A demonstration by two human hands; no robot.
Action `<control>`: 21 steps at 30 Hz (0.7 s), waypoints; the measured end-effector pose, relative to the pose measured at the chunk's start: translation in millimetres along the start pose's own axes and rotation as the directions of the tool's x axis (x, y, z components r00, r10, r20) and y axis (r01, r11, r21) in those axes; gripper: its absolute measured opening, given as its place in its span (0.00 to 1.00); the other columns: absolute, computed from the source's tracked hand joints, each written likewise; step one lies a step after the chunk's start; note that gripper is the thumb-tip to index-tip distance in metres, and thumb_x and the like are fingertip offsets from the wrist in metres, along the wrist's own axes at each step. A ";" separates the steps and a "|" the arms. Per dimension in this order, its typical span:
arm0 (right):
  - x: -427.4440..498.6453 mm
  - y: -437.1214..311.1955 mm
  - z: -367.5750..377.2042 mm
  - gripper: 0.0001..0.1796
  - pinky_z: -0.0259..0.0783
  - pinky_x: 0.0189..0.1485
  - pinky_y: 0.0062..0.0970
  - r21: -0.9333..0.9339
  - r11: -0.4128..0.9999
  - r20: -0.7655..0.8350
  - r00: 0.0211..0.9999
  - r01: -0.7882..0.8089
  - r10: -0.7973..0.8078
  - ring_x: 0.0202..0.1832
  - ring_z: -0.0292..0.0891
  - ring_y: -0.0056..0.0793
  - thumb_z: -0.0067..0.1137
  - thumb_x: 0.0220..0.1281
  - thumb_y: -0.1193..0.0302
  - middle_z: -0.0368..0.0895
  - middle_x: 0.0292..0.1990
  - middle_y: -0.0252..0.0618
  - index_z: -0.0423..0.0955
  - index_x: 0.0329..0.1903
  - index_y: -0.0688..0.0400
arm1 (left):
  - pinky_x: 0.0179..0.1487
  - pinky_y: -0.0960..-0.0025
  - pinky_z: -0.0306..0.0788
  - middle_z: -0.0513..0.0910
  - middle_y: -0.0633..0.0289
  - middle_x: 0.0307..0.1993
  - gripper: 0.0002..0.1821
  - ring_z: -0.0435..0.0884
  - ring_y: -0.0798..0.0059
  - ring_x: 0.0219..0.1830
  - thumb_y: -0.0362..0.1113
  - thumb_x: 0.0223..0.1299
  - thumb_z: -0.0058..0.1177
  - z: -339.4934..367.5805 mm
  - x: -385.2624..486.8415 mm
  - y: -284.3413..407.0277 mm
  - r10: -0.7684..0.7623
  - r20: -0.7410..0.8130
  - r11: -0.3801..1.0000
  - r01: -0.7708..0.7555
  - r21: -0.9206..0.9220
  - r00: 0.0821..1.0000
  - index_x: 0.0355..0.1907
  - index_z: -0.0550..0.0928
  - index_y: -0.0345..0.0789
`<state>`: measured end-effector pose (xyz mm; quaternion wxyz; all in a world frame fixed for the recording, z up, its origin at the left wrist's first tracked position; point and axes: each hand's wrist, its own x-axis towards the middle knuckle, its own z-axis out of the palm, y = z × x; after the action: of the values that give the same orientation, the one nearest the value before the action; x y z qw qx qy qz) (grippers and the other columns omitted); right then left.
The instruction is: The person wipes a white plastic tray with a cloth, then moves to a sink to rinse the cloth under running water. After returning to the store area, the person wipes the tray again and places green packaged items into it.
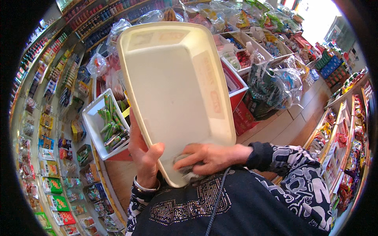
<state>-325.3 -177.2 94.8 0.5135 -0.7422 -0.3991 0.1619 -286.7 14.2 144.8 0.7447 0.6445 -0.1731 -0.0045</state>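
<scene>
A cream plastic bin (168, 88), rectangular with sloping walls, is tilted up in front of my torso, its inside towards me. My left hand (146, 153) grips the bin's left rim near the lower end, thumb over the edge. Inside the lower end, my right hand (206, 159) presses a greyish cloth (189, 169) against the bin; the hand is slightly blurred. Part of the cloth is hidden under the fingers. Faint reddish printing shows through the right wall.
A white box (88, 118) of green-wrapped sticks stands at left. Shelves of packets (53, 177) line the left side, with more racks (339, 147) at right. White compartments of packaged goods and plastic bags (274, 85) lie beyond the bin, above a tiled floor (277, 126).
</scene>
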 end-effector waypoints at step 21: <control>-20.3 42.5 -97.4 0.19 0.68 0.42 0.40 -0.914 0.321 -0.261 0.965 -0.248 0.005 0.40 0.68 0.37 0.59 0.40 0.65 0.69 0.32 0.37 0.75 0.41 0.44 | 0.64 0.63 0.62 0.64 0.54 0.60 0.53 0.67 0.65 0.61 0.34 0.33 0.52 4.5 3.9 -8.6 0.065 0.097 0.997 -0.069 0.040 0.993 0.71 0.51 0.30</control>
<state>-256.6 -260.9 94.5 0.0147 -0.9430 -0.3026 -0.1376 -282.4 7.5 138.0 0.7212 0.6534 -0.2301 -0.0066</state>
